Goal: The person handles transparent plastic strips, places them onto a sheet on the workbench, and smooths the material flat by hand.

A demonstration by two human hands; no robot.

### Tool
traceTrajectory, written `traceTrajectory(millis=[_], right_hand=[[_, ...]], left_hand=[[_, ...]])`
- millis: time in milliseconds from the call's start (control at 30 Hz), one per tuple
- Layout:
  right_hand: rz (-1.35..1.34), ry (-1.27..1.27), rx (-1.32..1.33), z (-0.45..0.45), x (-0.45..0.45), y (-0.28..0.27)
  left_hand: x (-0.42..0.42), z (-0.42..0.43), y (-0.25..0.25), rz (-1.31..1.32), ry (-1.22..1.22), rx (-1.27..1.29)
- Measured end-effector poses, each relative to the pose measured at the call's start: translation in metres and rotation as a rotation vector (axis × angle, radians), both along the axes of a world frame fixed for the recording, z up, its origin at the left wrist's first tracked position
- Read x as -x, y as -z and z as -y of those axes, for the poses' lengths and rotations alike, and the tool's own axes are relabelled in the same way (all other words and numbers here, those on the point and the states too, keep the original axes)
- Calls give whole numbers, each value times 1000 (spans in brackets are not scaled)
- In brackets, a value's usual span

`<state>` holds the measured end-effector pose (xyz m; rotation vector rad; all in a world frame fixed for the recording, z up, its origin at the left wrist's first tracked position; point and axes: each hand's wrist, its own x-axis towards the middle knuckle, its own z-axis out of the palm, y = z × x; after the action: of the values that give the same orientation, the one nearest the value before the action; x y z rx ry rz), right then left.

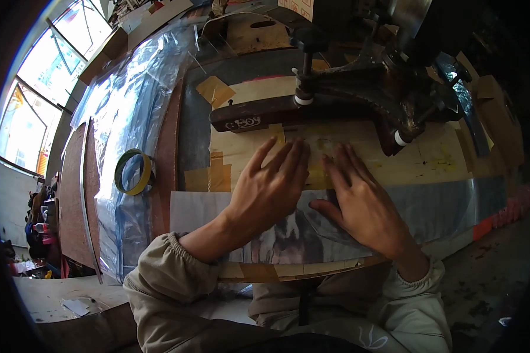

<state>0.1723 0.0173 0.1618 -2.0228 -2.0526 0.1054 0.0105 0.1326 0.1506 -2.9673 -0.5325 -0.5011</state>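
My left hand (271,182) lies palm down with its fingers stretched forward over a pale wooden board (371,138). Beside it, my right hand (362,203) rests the same way, fingers extended and thumb out to the side. Neither hand grips anything. Under my palms and wrists a shiny greyish, see-through sheet (436,206) runs along the near side of the board; part of it is hidden by my hands. Just beyond my fingertips a dark bar (318,113) with white handwriting crosses above the board. Yellow stains and brown tape (218,170) mark the board.
A heavy dark machine head (388,76) with knobs and white-tipped screws stands over the board. To the left are a tape roll (133,172) and crumpled clear plastic (135,88) on a brown panel. Windows (47,76) are at far left; cardboard (492,112) is at right.
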Motion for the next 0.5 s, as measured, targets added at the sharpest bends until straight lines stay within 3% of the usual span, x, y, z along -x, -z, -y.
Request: traceTrajectory(millis=[500], right_hand=[[63,2,-48,-2,1,4]], left_hand=[[0,15,-6,-86,-51,215]])
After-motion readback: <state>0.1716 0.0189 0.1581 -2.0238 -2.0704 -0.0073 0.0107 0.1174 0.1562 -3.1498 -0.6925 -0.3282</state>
